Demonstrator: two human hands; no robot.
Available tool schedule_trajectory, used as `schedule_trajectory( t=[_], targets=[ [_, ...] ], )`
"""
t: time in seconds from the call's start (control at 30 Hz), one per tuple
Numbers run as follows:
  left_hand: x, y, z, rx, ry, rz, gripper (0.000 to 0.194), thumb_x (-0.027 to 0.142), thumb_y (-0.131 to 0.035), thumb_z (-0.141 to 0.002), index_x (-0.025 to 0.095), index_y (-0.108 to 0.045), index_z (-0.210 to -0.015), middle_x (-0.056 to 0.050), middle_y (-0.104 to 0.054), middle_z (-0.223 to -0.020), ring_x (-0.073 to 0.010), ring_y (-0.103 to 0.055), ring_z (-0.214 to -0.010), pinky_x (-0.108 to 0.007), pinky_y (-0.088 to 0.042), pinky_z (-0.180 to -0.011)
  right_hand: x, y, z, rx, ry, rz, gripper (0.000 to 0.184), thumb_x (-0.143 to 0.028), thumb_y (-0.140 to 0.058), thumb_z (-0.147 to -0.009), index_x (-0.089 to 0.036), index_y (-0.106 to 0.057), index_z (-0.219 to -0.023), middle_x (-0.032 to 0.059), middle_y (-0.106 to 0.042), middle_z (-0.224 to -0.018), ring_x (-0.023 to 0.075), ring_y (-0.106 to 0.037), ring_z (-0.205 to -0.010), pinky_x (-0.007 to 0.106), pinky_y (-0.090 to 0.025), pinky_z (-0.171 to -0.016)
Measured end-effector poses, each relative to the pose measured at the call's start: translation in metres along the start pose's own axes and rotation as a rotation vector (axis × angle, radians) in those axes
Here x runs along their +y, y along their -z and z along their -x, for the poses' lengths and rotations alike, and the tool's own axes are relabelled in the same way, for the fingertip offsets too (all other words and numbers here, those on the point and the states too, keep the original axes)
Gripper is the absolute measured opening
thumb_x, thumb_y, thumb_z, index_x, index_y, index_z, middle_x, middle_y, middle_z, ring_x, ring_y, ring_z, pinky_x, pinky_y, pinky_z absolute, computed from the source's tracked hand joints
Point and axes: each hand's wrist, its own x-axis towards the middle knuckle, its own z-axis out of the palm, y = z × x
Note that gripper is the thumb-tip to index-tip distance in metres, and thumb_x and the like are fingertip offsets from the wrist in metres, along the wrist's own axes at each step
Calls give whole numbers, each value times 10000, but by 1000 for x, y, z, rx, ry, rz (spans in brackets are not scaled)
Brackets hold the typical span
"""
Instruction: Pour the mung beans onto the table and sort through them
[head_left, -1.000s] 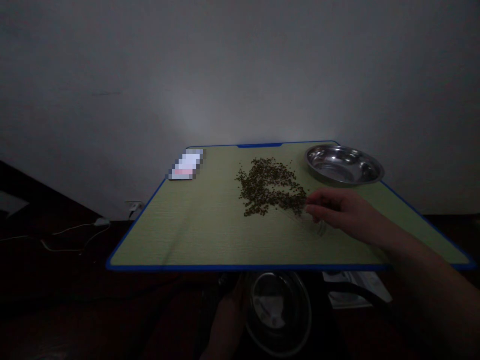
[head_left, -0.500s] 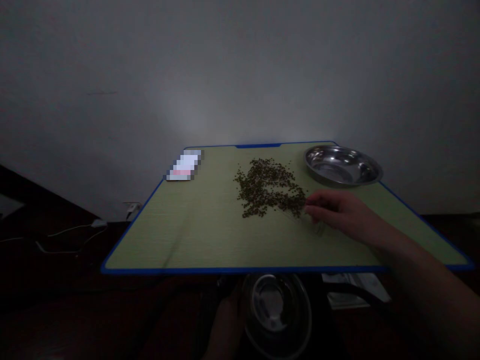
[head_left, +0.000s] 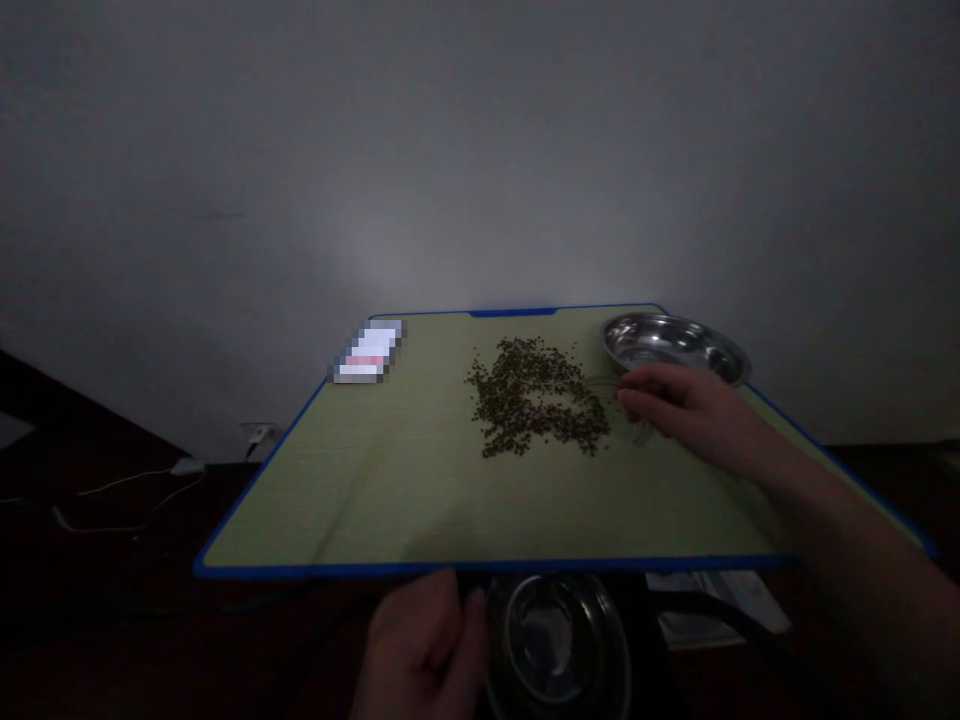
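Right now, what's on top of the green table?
Scattered little grains, a shiny metal bowl and a blurred, bright rectangle. The right hand, holding something clear, covers part of the table, so I can't see what's beneath.

The left hand [head_left: 420,640] has risen close to the table edge [head_left: 337,572].

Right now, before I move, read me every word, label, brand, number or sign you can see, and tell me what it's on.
No text can be read.
Bright rectangle on the table: pixelated, unreadable.
Pale flat item beyond the near edge: too dark and blurred to read.
Steel dish: no lettering visible.
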Motion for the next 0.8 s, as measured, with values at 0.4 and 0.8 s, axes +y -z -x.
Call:
schedule_trajectory(
  t=[0.4, 0.8],
  targets=[
    [-20, 6, -229, 63, 17, -224, 287, 242, -486, -787, 221, -332, -547, 34, -376, -527, -133, -342, -517, -292, -203, -518, -11, -16, -56, -69, 150, 377, 203, -259, -487, -891, -222, -687, -904, 69, -737, -910, 213, -658, -795, 347, -473, -710],
    [-74, 1, -236, -53, 122, -227, 313, 377, -447, -859, 216, -416, -593, 19, -455, -563, -149, -436, -554, -273, -252, -531, 3, -37, -109, -13, 167, 603, 269, -214, -469, -893, -202, -729, -962, 115, -738, -962, 259, -658, -850, 366, -444, -739]
  ],
)
